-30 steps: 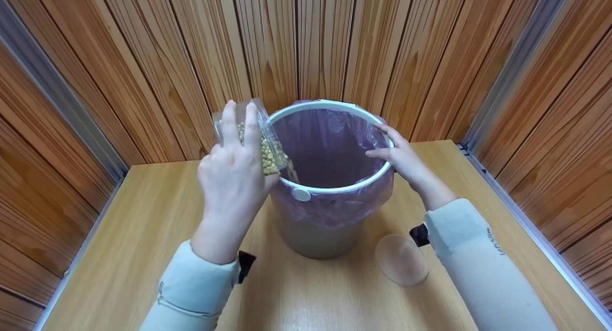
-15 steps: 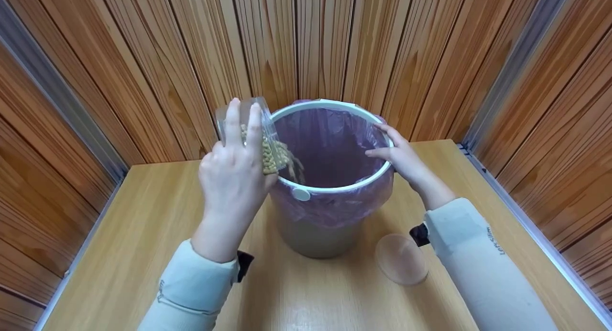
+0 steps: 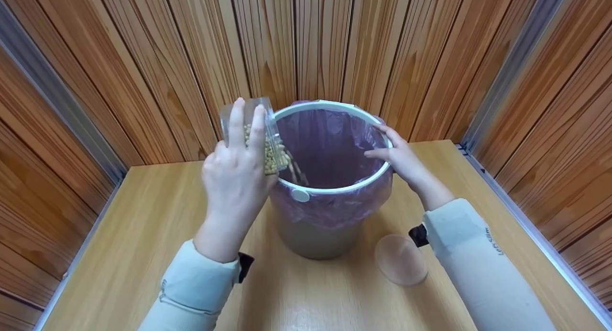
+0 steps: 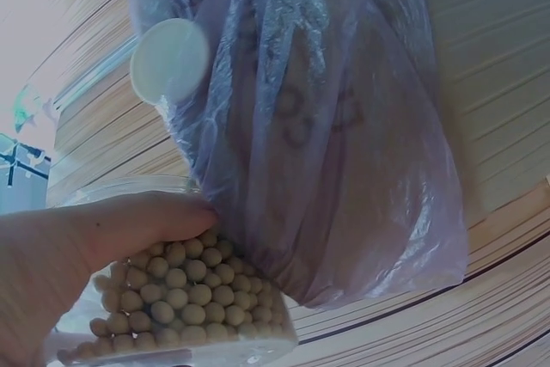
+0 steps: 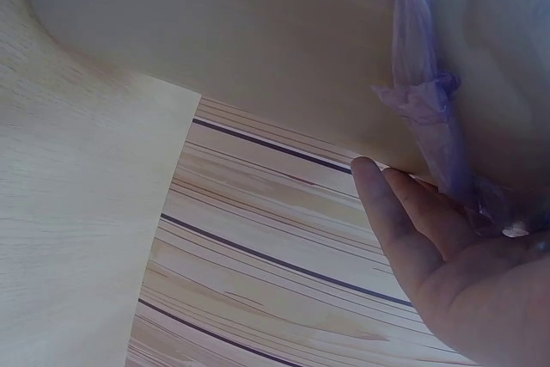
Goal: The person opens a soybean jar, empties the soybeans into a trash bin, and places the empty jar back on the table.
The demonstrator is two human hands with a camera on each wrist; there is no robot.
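Observation:
My left hand (image 3: 234, 171) grips a clear plastic jar (image 4: 249, 345) tilted over the left rim of a bin. Small round tan beads or beans (image 4: 193, 294) fill part of the jar, and some stream from its mouth into the bin. The bin (image 3: 320, 240) stands upright, lined with a translucent purple bag (image 3: 330, 209) folded over its pale rim. On the bin's right side my right hand (image 3: 401, 154) holds the rim, thumb inside. In the right wrist view, fingers (image 5: 391, 221) lie along the bin's outer wall beside the bunched bag.
A round translucent lid (image 3: 400, 260) lies on the wooden table (image 3: 158, 216), to the right of the bin. Wood-panelled walls (image 3: 320, 39) close in the back and both sides. A round pale knob (image 3: 300, 195) sits on the bin's front rim.
My left hand and the jar have shifted slightly right, and the stream of beads reaches further into the bin. My right hand stays on the rim.

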